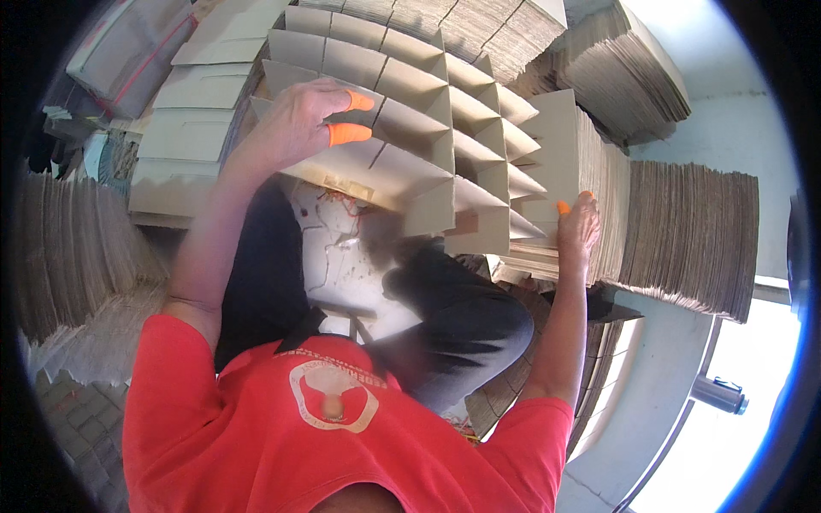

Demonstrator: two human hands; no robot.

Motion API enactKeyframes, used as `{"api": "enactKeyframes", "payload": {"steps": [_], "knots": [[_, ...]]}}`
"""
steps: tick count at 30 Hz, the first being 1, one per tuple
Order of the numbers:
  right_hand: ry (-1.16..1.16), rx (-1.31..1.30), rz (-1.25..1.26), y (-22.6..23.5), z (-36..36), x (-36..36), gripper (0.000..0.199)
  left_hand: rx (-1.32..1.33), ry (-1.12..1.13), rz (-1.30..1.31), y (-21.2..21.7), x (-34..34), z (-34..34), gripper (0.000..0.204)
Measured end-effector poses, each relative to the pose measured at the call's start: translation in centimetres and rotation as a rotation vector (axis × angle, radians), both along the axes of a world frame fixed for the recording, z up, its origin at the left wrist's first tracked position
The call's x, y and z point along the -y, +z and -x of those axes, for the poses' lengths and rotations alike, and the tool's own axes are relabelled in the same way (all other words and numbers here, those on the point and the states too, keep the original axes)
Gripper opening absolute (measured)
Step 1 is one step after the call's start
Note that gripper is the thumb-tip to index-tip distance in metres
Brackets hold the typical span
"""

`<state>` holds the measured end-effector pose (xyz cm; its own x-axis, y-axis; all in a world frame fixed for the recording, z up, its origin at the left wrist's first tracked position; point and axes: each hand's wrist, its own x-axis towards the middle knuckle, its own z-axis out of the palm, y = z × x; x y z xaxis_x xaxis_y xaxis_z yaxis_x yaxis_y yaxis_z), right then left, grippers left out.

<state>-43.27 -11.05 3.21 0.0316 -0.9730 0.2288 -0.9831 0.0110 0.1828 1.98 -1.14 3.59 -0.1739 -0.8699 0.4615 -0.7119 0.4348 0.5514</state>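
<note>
A partly assembled cardboard divider grid [416, 128] of crossed, slotted strips lies in front of me. Over its left part, my left hand [310, 120] is open, its thumb and a finger stretched apart with orange finger covers on them. Nothing shows between those fingers. To the right of the grid, my right hand [579, 227] is closed at the near edge of a stack of cardboard sheets [599, 158]. Its orange-covered thumb and fingertip sit close together on the front sheet [547, 145]. How many sheets it grips is hidden.
More cardboard stacks stand at the right [688, 239], the far right [620, 73] and the left [77, 256]. Slotted strips [184, 137] lie in overlapping rows at the upper left, near a pale box [128, 56]. My legs [453, 321] are bent below the grid.
</note>
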Motion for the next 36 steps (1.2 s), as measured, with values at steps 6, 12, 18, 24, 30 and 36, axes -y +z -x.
{"api": "enactKeyframes", "payload": {"steps": [6, 12, 18, 24, 30, 36], "knots": [[-0.155, 0.393, 0.229, -0.7, 4.1, 2.4, 0.032, -0.001, 0.040, 0.041, -1.5, -0.3, -0.7, 0.035], [0.091, 0.681, 0.631, 7.2, -2.5, -3.3, 0.028, -0.009, 0.075, 0.049, -1.7, -1.0, -0.9, 0.035], [0.402, 1.065, 0.355, 15.0, -11.9, -9.4, 0.045, 0.042, 0.035, 0.014, -3.7, -0.4, 0.1, 0.024], [0.657, 0.999, 0.145, 13.3, -17.0, -10.2, 0.046, 0.003, 0.012, 0.028, -3.6, -0.1, 0.4, 0.010], [0.701, 0.725, 0.156, 12.5, -19.0, -9.4, 0.050, 0.055, 0.020, 0.035, -4.0, 0.0, 0.3, 0.009], [0.699, 0.506, 0.196, 11.9, -19.6, -9.2, 0.060, 0.083, 0.042, -0.036, -3.5, 0.0, 0.4, 0.009]]}}
